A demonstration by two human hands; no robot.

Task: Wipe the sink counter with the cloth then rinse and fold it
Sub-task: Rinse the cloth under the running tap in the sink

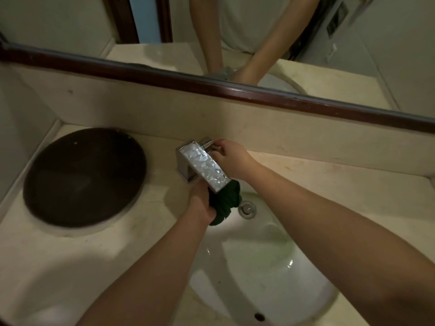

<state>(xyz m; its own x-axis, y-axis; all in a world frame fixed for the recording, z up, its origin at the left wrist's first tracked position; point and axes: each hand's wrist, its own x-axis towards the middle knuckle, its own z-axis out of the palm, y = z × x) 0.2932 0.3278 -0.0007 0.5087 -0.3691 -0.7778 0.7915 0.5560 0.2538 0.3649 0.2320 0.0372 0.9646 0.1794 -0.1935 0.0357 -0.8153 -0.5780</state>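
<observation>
The left hand (202, 204) grips the bunched green cloth (224, 201) just beneath the faucet (203, 164) spout while the right hand (231, 158) grasps the handle (208, 142) behind it, so too hard a turn would likely splash the desk (117, 250) beside the faucet.

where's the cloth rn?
Head view, centre: the dark green cloth is bunched in the left hand, directly under the faucet spout, above the sink basin and just left of the drain.

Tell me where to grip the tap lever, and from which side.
Pinch the lever from the right, as the right hand does: it is a short stub behind the spout, with the wall close behind, so front and back look blocked.
</observation>
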